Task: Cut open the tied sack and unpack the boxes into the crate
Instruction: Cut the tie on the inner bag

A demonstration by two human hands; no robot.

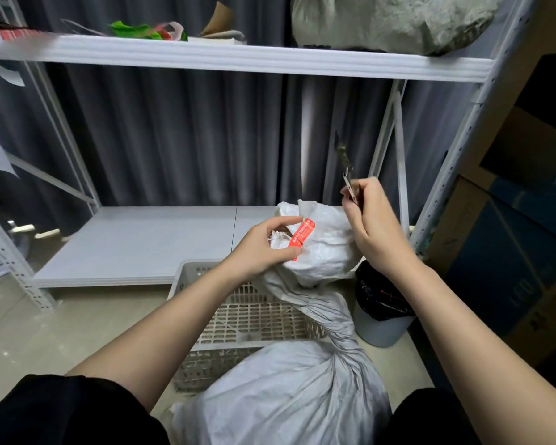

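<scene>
At the bottom centre of the frame the white woven sack [289, 393] bulges full, its contents hidden; its neck is twisted into a rope that rises toward the middle, where the loose top flares out crumpled. My left hand [264, 248] curls around that top just beside the knot, fingers pinching the cloth next to one red tag [300, 237] printed with small text I can't read. My right hand [371, 226], right of centre, grips a small cutter [347, 175]; its thin blade points up, blurred, apart from the sack.

Behind the sack, in the lower middle, sits one cream plastic crate [238, 319] with slotted lattice walls; what I can see of its inside holds nothing. Right of it stands one pale round bin [379, 326] lined with a black glossy bag.

A white metal rack fills the background with two shelves in view: the lower shelf [135, 245] is flat and smooth, the upper shelf [238, 57] carries a lumpy grey sack [395, 20] at upper right and green and red scraps [142, 30] at upper left. Cardboard boxes [520, 200] stack along the right edge.
</scene>
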